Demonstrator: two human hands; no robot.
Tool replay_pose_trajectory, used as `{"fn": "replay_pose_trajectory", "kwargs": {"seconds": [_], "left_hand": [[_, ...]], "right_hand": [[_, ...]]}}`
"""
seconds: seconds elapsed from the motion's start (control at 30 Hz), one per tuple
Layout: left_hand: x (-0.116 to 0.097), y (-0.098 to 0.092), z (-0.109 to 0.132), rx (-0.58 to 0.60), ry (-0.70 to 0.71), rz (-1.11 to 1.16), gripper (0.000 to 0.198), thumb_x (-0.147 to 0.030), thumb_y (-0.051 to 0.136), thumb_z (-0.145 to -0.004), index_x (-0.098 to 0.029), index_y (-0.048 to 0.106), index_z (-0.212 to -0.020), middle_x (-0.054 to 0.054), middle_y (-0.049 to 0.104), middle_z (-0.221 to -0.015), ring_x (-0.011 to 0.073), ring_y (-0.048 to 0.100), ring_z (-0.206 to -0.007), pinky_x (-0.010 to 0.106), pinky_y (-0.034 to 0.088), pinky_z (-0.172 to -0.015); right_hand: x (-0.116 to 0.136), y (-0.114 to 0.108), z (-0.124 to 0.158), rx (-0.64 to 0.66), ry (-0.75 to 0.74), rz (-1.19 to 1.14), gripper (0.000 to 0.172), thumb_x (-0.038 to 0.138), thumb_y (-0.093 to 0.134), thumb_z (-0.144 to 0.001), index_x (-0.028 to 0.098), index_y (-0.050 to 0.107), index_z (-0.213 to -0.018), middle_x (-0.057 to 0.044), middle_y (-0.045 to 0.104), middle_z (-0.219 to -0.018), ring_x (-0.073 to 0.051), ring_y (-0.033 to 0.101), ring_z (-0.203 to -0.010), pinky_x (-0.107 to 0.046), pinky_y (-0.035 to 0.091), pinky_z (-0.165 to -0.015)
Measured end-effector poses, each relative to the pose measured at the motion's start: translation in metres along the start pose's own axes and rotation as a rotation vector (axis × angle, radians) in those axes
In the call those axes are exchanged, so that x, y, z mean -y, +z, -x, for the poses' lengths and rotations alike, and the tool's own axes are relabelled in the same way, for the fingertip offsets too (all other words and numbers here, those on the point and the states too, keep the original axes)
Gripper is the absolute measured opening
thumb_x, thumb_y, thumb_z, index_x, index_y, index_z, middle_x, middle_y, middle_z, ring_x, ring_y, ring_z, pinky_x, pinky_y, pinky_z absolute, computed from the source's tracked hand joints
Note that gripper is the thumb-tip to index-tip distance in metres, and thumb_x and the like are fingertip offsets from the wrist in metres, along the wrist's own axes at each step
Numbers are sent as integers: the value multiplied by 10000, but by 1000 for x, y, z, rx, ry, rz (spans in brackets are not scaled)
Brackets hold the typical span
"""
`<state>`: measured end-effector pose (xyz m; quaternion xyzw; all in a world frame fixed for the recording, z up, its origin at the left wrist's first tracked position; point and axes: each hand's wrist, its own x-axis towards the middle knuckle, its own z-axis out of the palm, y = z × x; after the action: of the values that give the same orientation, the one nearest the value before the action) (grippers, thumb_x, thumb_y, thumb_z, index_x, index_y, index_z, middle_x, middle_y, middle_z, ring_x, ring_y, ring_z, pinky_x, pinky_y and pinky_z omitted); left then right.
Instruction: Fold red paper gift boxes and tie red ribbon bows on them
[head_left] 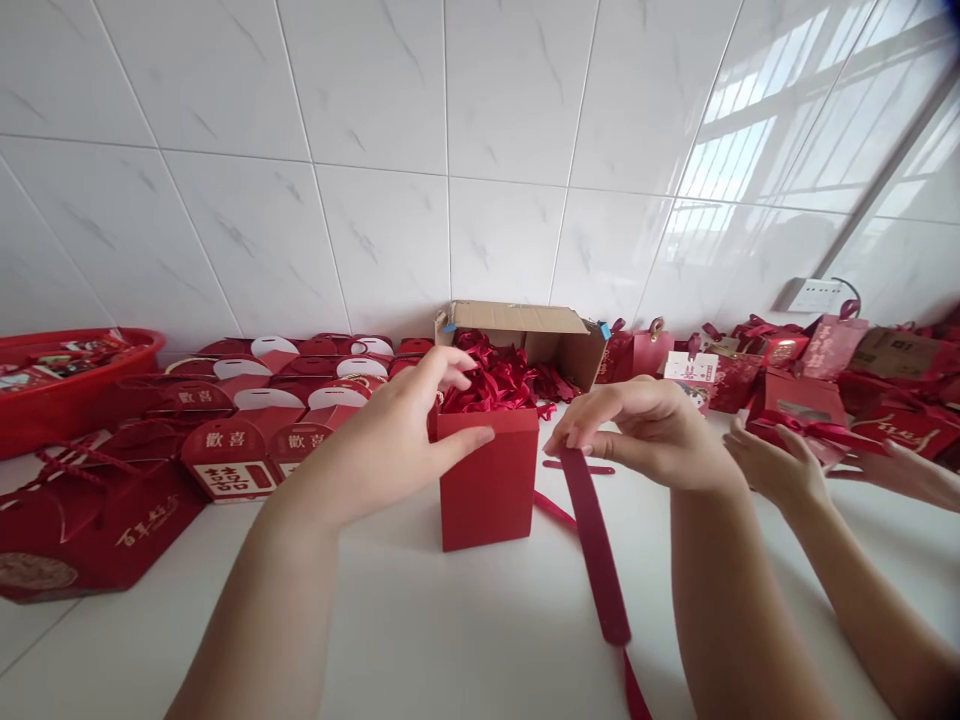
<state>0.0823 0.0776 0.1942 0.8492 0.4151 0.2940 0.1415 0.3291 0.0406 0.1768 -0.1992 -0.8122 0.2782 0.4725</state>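
Head view, left hand [401, 430] splayed beside plain red box [487, 490], right hand [637, 425] pinching maroon strap [596, 550], round-topped carton [225, 460] reading "歡喜" and "囍" toward nine o'clock

Glossy white wall tiles [517, 240] with grey marble veining rise behind a white tabletop [405, 640]. Daylight and a barred window's reflection [727, 150] brighten the right side, above a white power socket [814, 295].
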Motion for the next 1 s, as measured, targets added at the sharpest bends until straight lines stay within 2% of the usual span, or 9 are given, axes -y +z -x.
{"fn": "replay_pose_trajectory", "kwargs": {"seconds": [0.1,0.23,0.33,0.47,0.6,0.77,0.83,0.93,1.0], "left_hand": [[20,5,-13,190,-148,-95,752,-580,705,-644,-338,434,-1302,95,587,-1250,338,606,-1046,368,523,-682],[32,20,-29,309,-141,-26,544,-437,702,-676,-301,511,-1167,76,631,-1147,281,668,-841,328,511,-591],[28,23,-31,163,-126,133,462,-378,673,-725,-293,501,-1145,64,653,-1102,256,675,-847,310,525,-590],[12,15,-24,-121,-104,411,613,-338,694,-743,-301,399,-1280,60,681,-1065,245,683,-904,327,569,-666],[-2,18,-21,-320,44,675,725,-278,729,-733,-312,332,-1338,37,693,-994,222,681,-893,350,584,-722],[-11,37,-24,-437,233,944,726,-275,706,-780,-350,298,-1375,17,677,-940,204,674,-871,345,578,-742],[-12,40,-23,-440,267,948,619,-293,697,-793,-330,389,-1329,22,670,-932,205,672,-859,334,571,-733],[-14,40,-21,-409,276,903,321,-312,689,-800,-250,563,-1088,32,660,-907,180,656,-776,284,552,-647],[-14,39,-19,-464,275,829,192,-316,684,-803,-218,582,-933,21,642,-835,150,621,-699,254,524,-597]], "right_hand": [[0,-7,2,-7,13,35,67,139,658,-838,186,702,-856,-59,728,-875,-168,683,-840,-304,575,-740],[-2,-10,3,-57,11,110,61,155,686,-818,209,712,-809,-55,688,-962,-165,650,-935,-297,555,-806],[-7,-7,0,-118,47,148,34,196,701,-809,228,712,-811,-64,628,-1132,-213,574,-1125,-339,537,-878],[-19,2,-8,-290,82,189,32,248,736,-777,242,709,-793,-39,502,-1356,-251,419,-1312,-408,430,-1043],[-29,19,-17,-382,-42,208,34,251,739,-769,244,707,-760,-44,535,-1311,-273,377,-1342,-429,421,-1047],[-29,40,-20,-607,-159,318,56,227,738,-758,248,699,-724,-63,657,-924,-292,520,-1187,-469,466,-966],[-25,45,-20,-639,-176,363,62,219,733,-762,253,696,-724,-56,644,-823,-298,529,-1172,-487,460,-962],[-20,47,-20,-648,-222,414,82,203,717,-773,257,685,-720,-60,630,-1004,-307,471,-1246,-503,447,-977],[-18,47,-21,-686,-250,444,93,185,708,-773,256,676,-722,-49,569,-1189,-315,408,-1303,-504,456,-967]]}}
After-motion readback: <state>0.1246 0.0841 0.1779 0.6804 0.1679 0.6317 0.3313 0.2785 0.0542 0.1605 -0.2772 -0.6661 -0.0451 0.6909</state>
